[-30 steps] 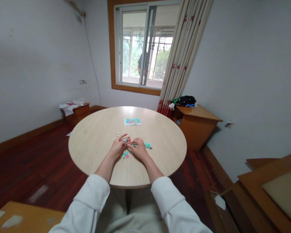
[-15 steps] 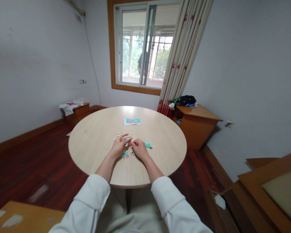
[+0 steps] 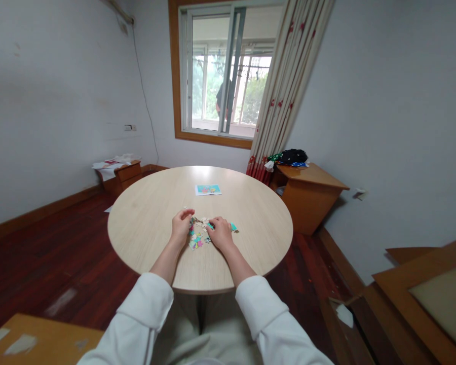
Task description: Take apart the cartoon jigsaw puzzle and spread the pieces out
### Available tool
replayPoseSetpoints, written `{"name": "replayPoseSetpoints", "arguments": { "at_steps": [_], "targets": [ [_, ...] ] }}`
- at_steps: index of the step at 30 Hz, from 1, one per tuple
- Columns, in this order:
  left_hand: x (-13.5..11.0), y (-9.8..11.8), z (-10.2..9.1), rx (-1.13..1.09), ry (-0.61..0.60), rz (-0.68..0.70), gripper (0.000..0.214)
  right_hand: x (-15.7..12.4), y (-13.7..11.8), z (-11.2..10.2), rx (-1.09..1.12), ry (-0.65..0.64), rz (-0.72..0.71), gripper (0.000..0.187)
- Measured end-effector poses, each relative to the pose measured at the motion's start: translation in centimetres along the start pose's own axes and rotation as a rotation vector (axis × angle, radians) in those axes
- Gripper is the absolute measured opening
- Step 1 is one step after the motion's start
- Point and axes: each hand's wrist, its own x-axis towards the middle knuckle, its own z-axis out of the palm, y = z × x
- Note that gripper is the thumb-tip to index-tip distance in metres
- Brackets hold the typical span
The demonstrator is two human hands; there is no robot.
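- The round table (image 3: 251, 238) bears both hands.
- The left hand (image 3: 181, 224) rests with its fingers curled in (too small to tell whether they pinch a piece).
- The right hand (image 3: 221, 233) lies knuckles up, fingers bent down; I cannot tell what it holds.
- The picture card (image 3: 208, 189) lies well beyond both hands.
- The puzzle pieces (image 3: 196, 239) lie scattered between the hands.

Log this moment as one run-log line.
left hand at pieces, fingers curled | right hand on pieces | table round, wood | card beyond hands, apart
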Motion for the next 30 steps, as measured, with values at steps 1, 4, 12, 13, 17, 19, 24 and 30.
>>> {"name": "replayPoseSetpoints", "arguments": {
  "at_steps": [1, 4, 12, 13, 17, 19, 24, 30],
  "targets": [
    [0.0, 0.0, 0.0, 0.054, -0.002, 0.025, 0.015, 0.1, 0.1, 0.1, 0.009, 0.002, 0.000, 0.018],
    [0.0, 0.0, 0.0, 0.176, -0.004, 0.072, 0.015, 0.3, 0.5, 0.2, 0.039, 0.000, -0.011, 0.020],
    [-0.7, -0.6, 0.1, 0.603, -0.135, 0.237, 0.032, 0.0, -0.4, -0.1, 0.073, -0.038, -0.089, 0.030],
    [-0.9, -0.6, 0.1, 0.675, -0.154, 0.244, 0.033, -0.1, -0.6, -0.2, 0.075, -0.056, -0.106, 0.031],
    [-1.3, -0.4, 0.3, 0.941, -0.229, 0.232, 0.028, -0.3, -1.3, -0.6, 0.104, -0.100, -0.146, 0.025],
    [-1.3, -0.2, 0.3, 1.015, -0.236, 0.236, 0.027, -0.4, -1.6, -0.9, 0.119, -0.115, -0.151, 0.024],
    [-1.3, 0.1, 0.3, 1.074, -0.199, 0.250, 0.023, -0.6, -1.9, -1.2, 0.139, -0.155, -0.187, 0.023],
    [-1.4, 0.5, 0.3, 1.081, -0.201, 0.221, 0.020, -0.5, -1.7, -1.2, 0.143, -0.194, -0.245, 0.024]
  ]
}}
